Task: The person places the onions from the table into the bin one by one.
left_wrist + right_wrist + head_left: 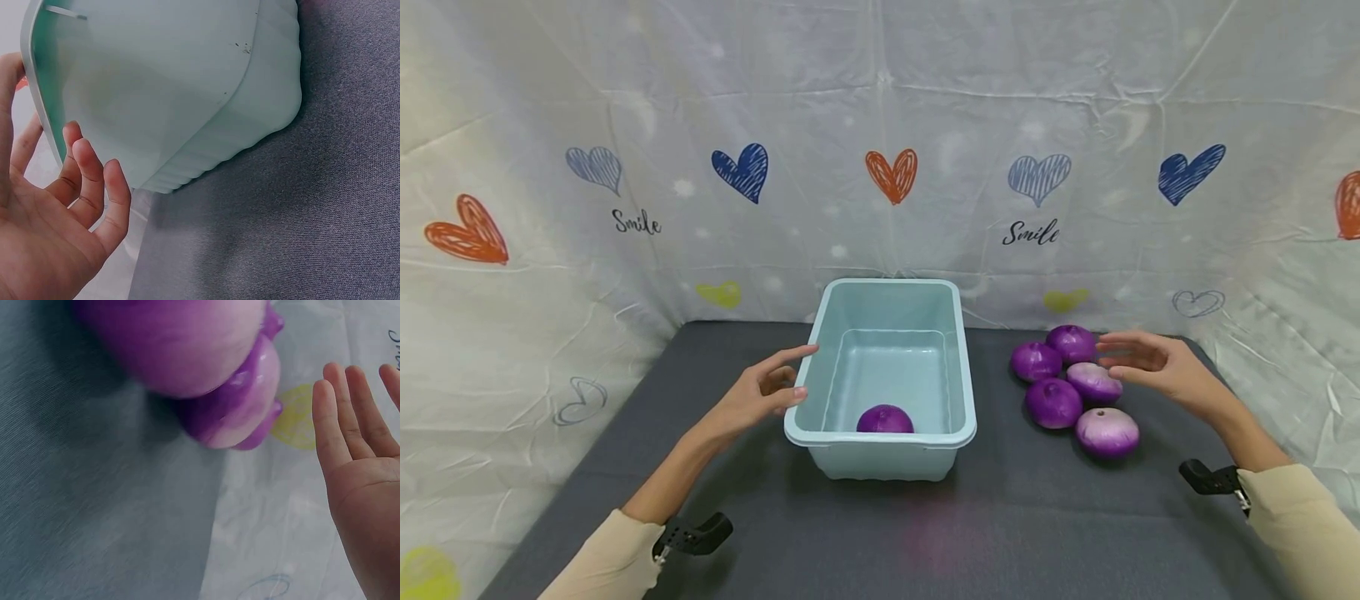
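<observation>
A pale blue plastic basin (pixel 887 438) stands mid-table with one purple onion (pixel 885 419) at its near end. At the basin's left rim is my left hand (pixel 758 392), index finger and thumb tip right at the edge. In the left wrist view the other fingers (pixel 115 206) hang loosely bent outside the wall (pixel 162 81). My right hand (pixel 1165 367) hovers beside several purple onions (pixel 1054 403) grouped to the right of the basin. Its fingers (pixel 331 425) are extended and grip nothing. Nearest to it are a paler onion (pixel 1093 382) and a dark one (pixel 1072 343) behind.
Dark grey cloth covers the table (pixel 880 542). Behind and at both sides hangs a white curtain (pixel 820 100) printed with hearts, close to the basin's far end. Another pale-topped onion (pixel 1107 432) sits nearest the front of the group.
</observation>
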The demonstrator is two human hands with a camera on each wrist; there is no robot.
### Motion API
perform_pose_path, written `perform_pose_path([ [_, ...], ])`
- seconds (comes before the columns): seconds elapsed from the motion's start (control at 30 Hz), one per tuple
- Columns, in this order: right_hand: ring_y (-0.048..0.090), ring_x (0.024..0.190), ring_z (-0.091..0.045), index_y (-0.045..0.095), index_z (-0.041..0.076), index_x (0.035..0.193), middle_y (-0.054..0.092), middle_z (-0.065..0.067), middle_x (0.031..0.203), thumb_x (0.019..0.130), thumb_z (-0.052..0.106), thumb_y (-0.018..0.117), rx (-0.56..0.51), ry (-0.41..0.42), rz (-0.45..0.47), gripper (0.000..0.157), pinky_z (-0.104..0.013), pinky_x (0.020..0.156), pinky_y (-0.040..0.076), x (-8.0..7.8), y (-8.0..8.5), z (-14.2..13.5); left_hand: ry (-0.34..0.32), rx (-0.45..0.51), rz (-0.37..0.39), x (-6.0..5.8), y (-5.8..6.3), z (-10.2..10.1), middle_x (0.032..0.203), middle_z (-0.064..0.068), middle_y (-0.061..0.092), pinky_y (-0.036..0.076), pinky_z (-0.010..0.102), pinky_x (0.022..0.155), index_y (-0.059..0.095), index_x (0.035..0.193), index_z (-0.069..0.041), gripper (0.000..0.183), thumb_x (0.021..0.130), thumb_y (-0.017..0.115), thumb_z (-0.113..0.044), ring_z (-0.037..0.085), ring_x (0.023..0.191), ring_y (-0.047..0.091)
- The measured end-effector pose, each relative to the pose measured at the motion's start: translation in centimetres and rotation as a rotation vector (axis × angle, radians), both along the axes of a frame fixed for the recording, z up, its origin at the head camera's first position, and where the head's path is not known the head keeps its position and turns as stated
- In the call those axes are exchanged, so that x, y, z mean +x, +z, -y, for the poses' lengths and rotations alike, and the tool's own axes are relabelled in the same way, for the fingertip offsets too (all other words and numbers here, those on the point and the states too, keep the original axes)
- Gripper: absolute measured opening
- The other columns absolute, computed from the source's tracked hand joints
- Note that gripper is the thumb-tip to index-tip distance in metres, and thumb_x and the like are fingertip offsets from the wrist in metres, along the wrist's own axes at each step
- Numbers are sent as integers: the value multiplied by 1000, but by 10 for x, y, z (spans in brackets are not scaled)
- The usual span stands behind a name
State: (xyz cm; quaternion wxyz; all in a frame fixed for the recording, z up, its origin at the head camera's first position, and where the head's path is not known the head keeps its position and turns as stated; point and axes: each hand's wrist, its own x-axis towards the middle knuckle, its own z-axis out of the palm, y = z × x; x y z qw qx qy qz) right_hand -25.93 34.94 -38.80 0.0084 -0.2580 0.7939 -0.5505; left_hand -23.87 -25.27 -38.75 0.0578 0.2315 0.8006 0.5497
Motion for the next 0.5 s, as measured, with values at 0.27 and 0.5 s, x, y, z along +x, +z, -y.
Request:
perform_pose_path([
  [0.27,60,122,-21,47,-12,142,61,1,136,97,-10,61,19,32,-25,47,-29,87,53,18,-11,-12,2,-5,3,0,1,0,100,20,58,49,44,76,44,156,-21,59,101,65,-16,24,85,57],
  [0.5,56,127,-16,43,-8,148,53,-7,145,96,-9,63,64,64,-31,55,-25,91,49,31,-20,-17,5,-7,5,0,0,0,103,20,59,49,47,77,44,156,-21,59,101,65,-16,25,88,58],
])
